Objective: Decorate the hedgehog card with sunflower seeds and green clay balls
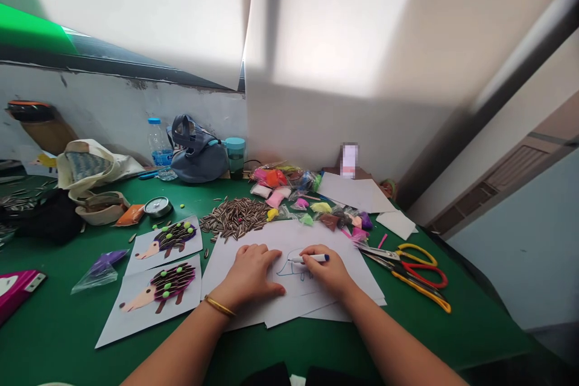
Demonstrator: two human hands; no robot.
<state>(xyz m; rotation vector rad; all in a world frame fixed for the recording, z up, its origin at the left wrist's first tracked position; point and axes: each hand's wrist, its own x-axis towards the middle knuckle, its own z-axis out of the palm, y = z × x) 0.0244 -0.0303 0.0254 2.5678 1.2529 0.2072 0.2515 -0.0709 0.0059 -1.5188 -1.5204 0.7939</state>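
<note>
My right hand is closed around a white marker with a dark blue cap end, its tip on a sheet of white paper. Blue lines on that sheet form an animal outline with a pointed snout and small feet, partly hidden by my fingers. My left hand lies on the paper left of the outline, fingers spread and holding nothing. Beside it on the left are two hedgehog pictures made with seeds and green dots. Behind the paper sits a heap of striped seeds.
Several scissors lie to the right. Bags of coloured clay, more white sheets and a round tin are further back. Along the wall stand a bottle, a grey-blue bag and a teal-lidded cup.
</note>
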